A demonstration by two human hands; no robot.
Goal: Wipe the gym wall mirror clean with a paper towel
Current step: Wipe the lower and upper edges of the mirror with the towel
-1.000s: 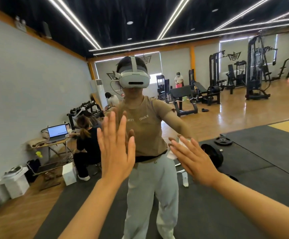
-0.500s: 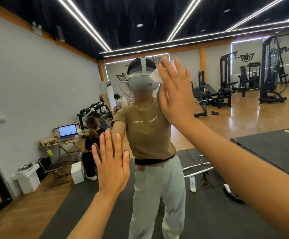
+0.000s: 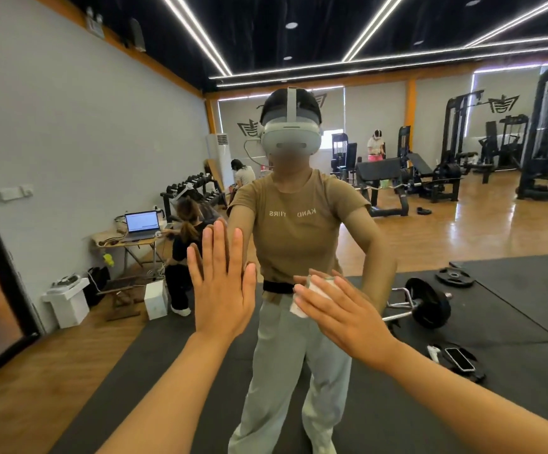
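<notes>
Your left hand point(image 3: 223, 290) flat, fingers straight, on the mirror point(image 3: 69, 126) to brace | right hand point(image 3: 341, 309) presses the paper towel point(image 3: 298, 306) flat mid-glass, spreading wiping pressure.

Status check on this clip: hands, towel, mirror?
Left hand flat on mirror. Right hand presses paper towel to glass. Nothing blocking.

Illumination bright, even. Source: ceiling LED strips point(image 3: 197, 34) plus daylight from far windows point(image 3: 331, 134). Glare patches on wood floor point(image 3: 482, 237). Wide-angle bowing at frame edges. Focus sharp; face blurred. Shadows soft.
</notes>
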